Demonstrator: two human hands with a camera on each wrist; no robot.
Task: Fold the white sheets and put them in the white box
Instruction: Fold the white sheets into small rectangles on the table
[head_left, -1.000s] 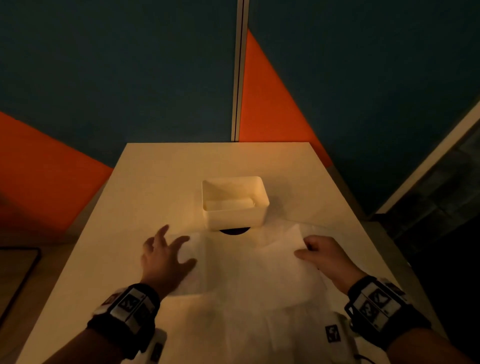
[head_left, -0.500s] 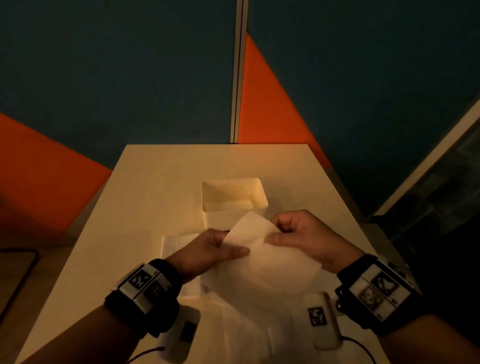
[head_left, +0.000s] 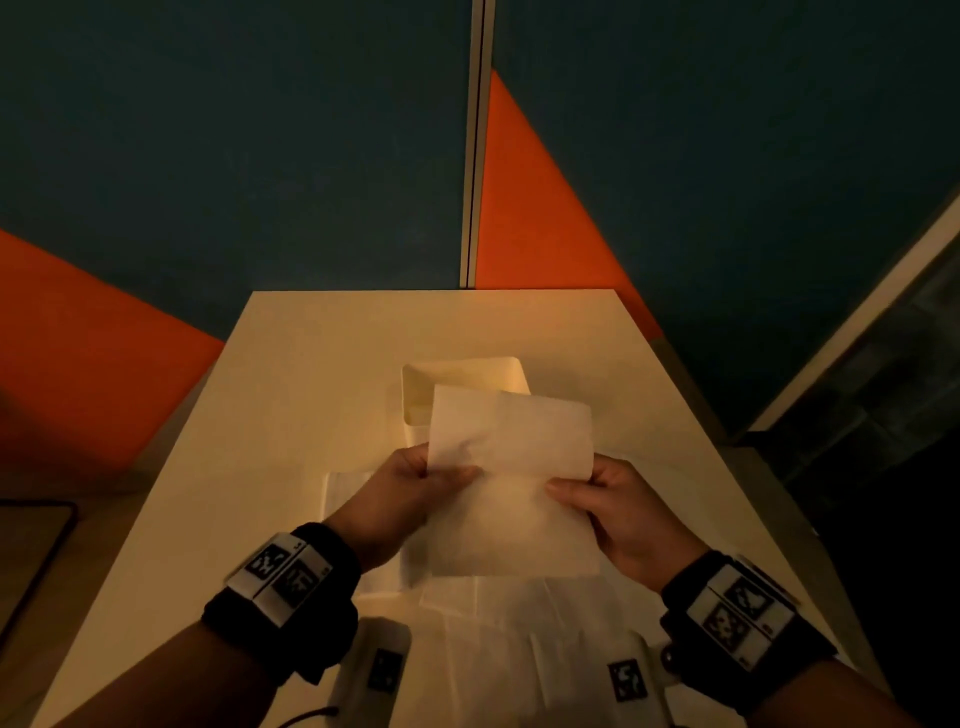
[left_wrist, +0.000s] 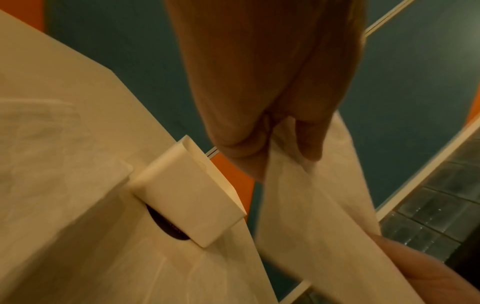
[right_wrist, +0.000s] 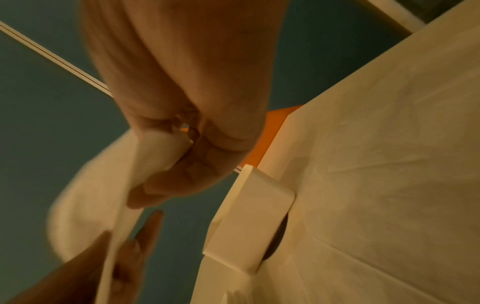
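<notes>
Both hands hold one white sheet (head_left: 511, 452) up off the table, its top half bent over toward the box. My left hand (head_left: 447, 475) pinches its left edge, thumb on the near face. My right hand (head_left: 571, 486) pinches the right edge. The left wrist view shows the left hand (left_wrist: 272, 144) with the sheet (left_wrist: 311, 205) between its fingers; the right wrist view shows the right hand (right_wrist: 182, 154) curled on the sheet (right_wrist: 103, 185). The white box (head_left: 462, 379) stands just behind, partly hidden by the sheet. More white sheets (head_left: 498, 649) lie flat under my wrists.
The pale table (head_left: 311, 364) ends at a teal and orange wall. A dark round hole (left_wrist: 166, 224) shows at the box's near foot. Another flat sheet (head_left: 348, 493) lies left of my hands. A dark mat (head_left: 31, 545) lies off the table's left side.
A second ago both hands lay on a sheet flat on the table. They have since pinched it, lifted it and spread to its two side edges, with the top bent over.
</notes>
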